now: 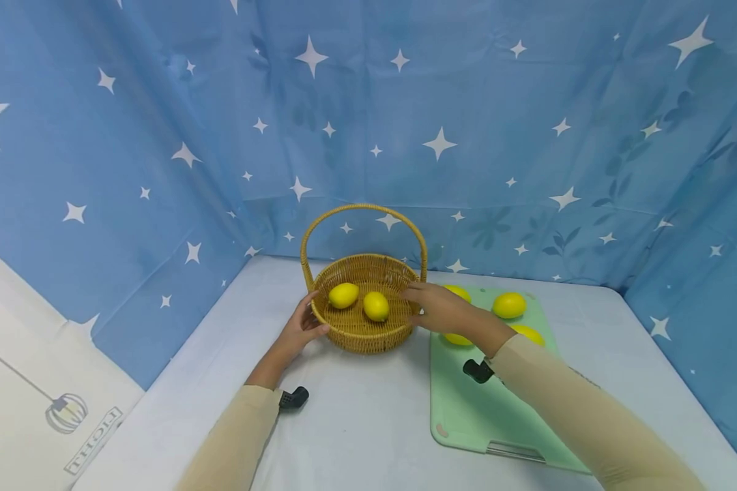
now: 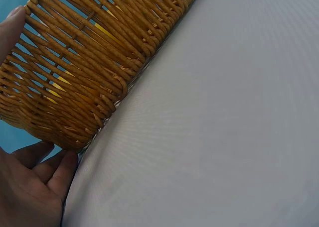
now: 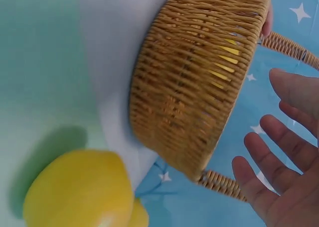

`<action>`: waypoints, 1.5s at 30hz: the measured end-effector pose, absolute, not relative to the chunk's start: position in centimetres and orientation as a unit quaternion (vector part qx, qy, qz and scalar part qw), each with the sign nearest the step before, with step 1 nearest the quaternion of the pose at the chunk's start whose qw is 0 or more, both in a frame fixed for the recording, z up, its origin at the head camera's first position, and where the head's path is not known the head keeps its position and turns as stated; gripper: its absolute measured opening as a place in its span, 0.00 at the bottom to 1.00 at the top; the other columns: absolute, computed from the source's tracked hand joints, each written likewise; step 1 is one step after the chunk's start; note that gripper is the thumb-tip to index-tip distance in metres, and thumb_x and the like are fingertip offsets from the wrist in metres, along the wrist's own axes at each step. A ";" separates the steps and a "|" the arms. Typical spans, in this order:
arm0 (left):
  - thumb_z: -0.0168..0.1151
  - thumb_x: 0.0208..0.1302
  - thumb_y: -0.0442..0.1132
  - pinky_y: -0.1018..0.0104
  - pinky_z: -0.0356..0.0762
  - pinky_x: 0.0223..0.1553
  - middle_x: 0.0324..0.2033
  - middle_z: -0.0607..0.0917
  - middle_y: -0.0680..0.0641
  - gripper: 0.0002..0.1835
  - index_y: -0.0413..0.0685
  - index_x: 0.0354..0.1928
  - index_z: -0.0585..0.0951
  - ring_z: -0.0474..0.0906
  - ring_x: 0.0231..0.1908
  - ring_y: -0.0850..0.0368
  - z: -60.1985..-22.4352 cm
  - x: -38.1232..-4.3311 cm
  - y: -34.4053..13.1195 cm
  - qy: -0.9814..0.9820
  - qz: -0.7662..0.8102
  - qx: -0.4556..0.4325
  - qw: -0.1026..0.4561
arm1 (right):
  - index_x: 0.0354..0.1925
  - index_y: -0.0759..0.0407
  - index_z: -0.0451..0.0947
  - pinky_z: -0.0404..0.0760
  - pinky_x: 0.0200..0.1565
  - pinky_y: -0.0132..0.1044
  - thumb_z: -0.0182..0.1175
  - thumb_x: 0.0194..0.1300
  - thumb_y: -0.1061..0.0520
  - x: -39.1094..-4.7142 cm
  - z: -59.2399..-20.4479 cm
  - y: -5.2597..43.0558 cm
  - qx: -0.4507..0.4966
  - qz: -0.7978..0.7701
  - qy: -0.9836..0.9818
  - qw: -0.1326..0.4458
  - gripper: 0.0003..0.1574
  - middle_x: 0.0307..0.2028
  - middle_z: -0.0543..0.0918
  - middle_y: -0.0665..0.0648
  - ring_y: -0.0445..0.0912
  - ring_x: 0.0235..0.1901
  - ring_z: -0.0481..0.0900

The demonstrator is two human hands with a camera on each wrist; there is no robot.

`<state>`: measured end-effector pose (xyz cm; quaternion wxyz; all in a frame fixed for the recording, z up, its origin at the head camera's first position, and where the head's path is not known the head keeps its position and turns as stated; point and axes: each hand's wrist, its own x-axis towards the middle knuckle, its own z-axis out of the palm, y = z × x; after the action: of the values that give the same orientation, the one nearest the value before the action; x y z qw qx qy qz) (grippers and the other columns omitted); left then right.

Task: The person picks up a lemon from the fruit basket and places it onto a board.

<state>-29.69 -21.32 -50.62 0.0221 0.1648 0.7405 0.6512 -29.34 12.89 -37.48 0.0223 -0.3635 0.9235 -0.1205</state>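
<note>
A wicker basket (image 1: 368, 344) with a tall arched handle stands on the table, holding two yellow lemons, one lemon (image 1: 344, 295) at left and another lemon (image 1: 377, 306) near the middle. My left hand (image 1: 297, 331) grips the basket's left side, thumb near the front rim and fingers (image 2: 62, 174) bent against the outer wall. Over the right rim is my right hand (image 1: 439, 307), its fingers (image 3: 279, 162) spread apart with nothing between them. Behind and under the right forearm, several lemons lie on a green cutting board (image 1: 473, 402), including one lemon (image 1: 509, 305) at the back.
The cutting board lies right of the basket, with a metal-coloured strip (image 1: 516, 451) along its near edge. A white cloth (image 1: 344, 423) covers the table. Blue star-patterned curtain (image 1: 356, 88) hangs behind and along both sides.
</note>
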 end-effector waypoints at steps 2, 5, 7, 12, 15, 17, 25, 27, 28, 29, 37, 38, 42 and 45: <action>0.68 0.63 0.40 0.51 0.55 0.69 0.74 0.50 0.39 0.48 0.58 0.77 0.48 0.54 0.70 0.42 -50.2 -29.6 -21.3 0.740 0.653 0.163 0.027 | 0.66 0.54 0.72 0.74 0.59 0.49 0.63 0.67 0.50 -29.8 -37.5 12.2 -0.360 -0.127 0.924 0.031 0.31 0.62 0.73 0.56 0.52 0.60 0.72; 0.67 0.64 0.40 0.50 0.54 0.69 0.75 0.49 0.39 0.48 0.58 0.77 0.47 0.53 0.71 0.41 -50.2 -29.6 -21.3 0.738 0.653 0.167 0.031 | 0.67 0.53 0.71 0.72 0.61 0.50 0.64 0.66 0.50 -30.5 -37.8 11.4 -0.356 -0.135 0.924 0.037 0.32 0.63 0.72 0.55 0.52 0.62 0.70; 0.67 0.64 0.39 0.50 0.54 0.69 0.75 0.49 0.38 0.48 0.59 0.77 0.47 0.53 0.71 0.41 -50.0 -29.5 -21.2 0.738 0.653 0.165 0.035 | 0.67 0.54 0.71 0.71 0.61 0.49 0.64 0.66 0.50 -30.8 -38.3 10.9 -0.356 -0.135 0.924 0.037 0.32 0.63 0.73 0.55 0.52 0.62 0.70; 0.67 0.64 0.37 0.48 0.51 0.70 0.74 0.46 0.36 0.49 0.55 0.78 0.46 0.49 0.71 0.37 -48.8 -28.9 -21.0 0.729 0.662 0.166 0.049 | 0.65 0.57 0.72 0.70 0.62 0.50 0.65 0.66 0.52 -31.4 -39.2 9.9 -0.356 -0.132 0.924 0.037 0.31 0.62 0.73 0.57 0.54 0.62 0.69; 0.66 0.64 0.36 0.46 0.50 0.70 0.74 0.45 0.34 0.49 0.50 0.78 0.44 0.48 0.71 0.35 -47.9 -28.4 -20.8 0.725 0.665 0.171 0.056 | 0.64 0.56 0.73 0.71 0.62 0.48 0.65 0.65 0.52 -31.8 -39.8 9.5 -0.353 -0.127 0.926 0.035 0.31 0.61 0.73 0.56 0.53 0.62 0.70; 0.66 0.64 0.36 0.46 0.51 0.69 0.74 0.45 0.33 0.49 0.49 0.77 0.44 0.48 0.71 0.35 -47.7 -28.3 -20.7 0.729 0.660 0.172 0.056 | 0.64 0.56 0.73 0.72 0.61 0.47 0.65 0.65 0.52 -32.2 -40.2 9.3 -0.349 -0.123 0.928 0.032 0.31 0.61 0.73 0.56 0.52 0.61 0.70; 0.65 0.65 0.36 0.49 0.52 0.69 0.75 0.47 0.37 0.48 0.57 0.78 0.45 0.51 0.71 0.39 -49.9 -29.7 -21.2 0.733 0.658 0.168 0.039 | 0.64 0.56 0.72 0.69 0.63 0.46 0.66 0.64 0.51 -33.4 -41.2 8.2 -0.346 -0.119 0.930 0.026 0.33 0.61 0.72 0.57 0.52 0.63 0.68; 0.65 0.65 0.36 0.49 0.53 0.69 0.75 0.48 0.38 0.48 0.57 0.78 0.46 0.51 0.71 0.39 -50.2 -29.8 -21.2 0.734 0.656 0.170 0.033 | 0.66 0.56 0.71 0.66 0.65 0.47 0.66 0.64 0.50 -33.7 -41.2 7.9 -0.339 -0.119 0.933 0.032 0.34 0.64 0.70 0.57 0.53 0.66 0.63; 0.66 0.65 0.37 0.49 0.53 0.69 0.74 0.48 0.38 0.48 0.57 0.78 0.46 0.52 0.71 0.40 -50.3 -29.8 -21.2 0.734 0.656 0.171 0.030 | 0.66 0.55 0.70 0.64 0.66 0.48 0.66 0.64 0.50 -33.8 -41.3 7.8 -0.336 -0.119 0.934 0.037 0.35 0.66 0.68 0.58 0.54 0.68 0.61; 0.66 0.64 0.38 0.49 0.54 0.69 0.74 0.49 0.38 0.48 0.57 0.78 0.46 0.53 0.71 0.40 -50.3 -29.8 -21.2 0.736 0.655 0.170 0.026 | 0.67 0.54 0.70 0.63 0.67 0.49 0.66 0.64 0.50 -33.9 -41.4 7.7 -0.331 -0.118 0.935 0.043 0.36 0.67 0.66 0.58 0.55 0.69 0.58; 0.68 0.63 0.40 0.50 0.57 0.68 0.74 0.51 0.39 0.48 0.59 0.77 0.49 0.56 0.70 0.42 -50.5 -29.6 -21.2 0.740 0.652 0.166 0.020 | 0.72 0.49 0.64 0.60 0.68 0.52 0.68 0.62 0.52 -34.4 -41.8 7.1 -0.306 -0.116 0.939 0.101 0.42 0.72 0.58 0.58 0.56 0.71 0.54; 0.68 0.63 0.40 0.50 0.56 0.68 0.74 0.51 0.39 0.48 0.59 0.77 0.49 0.55 0.70 0.42 -50.5 -29.6 -21.2 0.741 0.651 0.165 0.019 | 0.72 0.49 0.64 0.60 0.68 0.52 0.68 0.62 0.53 -34.4 -41.8 7.0 -0.303 -0.118 0.940 0.106 0.43 0.72 0.59 0.58 0.56 0.71 0.55; 0.67 0.64 0.40 0.50 0.54 0.69 0.74 0.50 0.40 0.47 0.59 0.77 0.48 0.54 0.71 0.42 -50.5 -29.6 -21.2 0.743 0.649 0.162 0.021 | 0.71 0.48 0.64 0.61 0.67 0.51 0.69 0.61 0.51 -34.4 -41.9 6.9 -0.294 -0.116 0.942 0.113 0.43 0.71 0.62 0.57 0.55 0.70 0.57; 0.66 0.64 0.38 0.50 0.53 0.70 0.75 0.49 0.39 0.47 0.57 0.77 0.47 0.52 0.71 0.41 -50.2 -29.5 -21.2 0.741 0.651 0.162 0.029 | 0.71 0.48 0.65 0.65 0.65 0.51 0.69 0.60 0.47 -34.4 -42.0 6.9 -0.288 -0.113 0.945 0.110 0.43 0.69 0.64 0.58 0.55 0.68 0.61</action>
<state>-29.52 -21.20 -50.24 0.0286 0.1617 0.7412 0.6509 -34.41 6.92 -42.02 0.1100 -0.2880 0.9445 -0.1130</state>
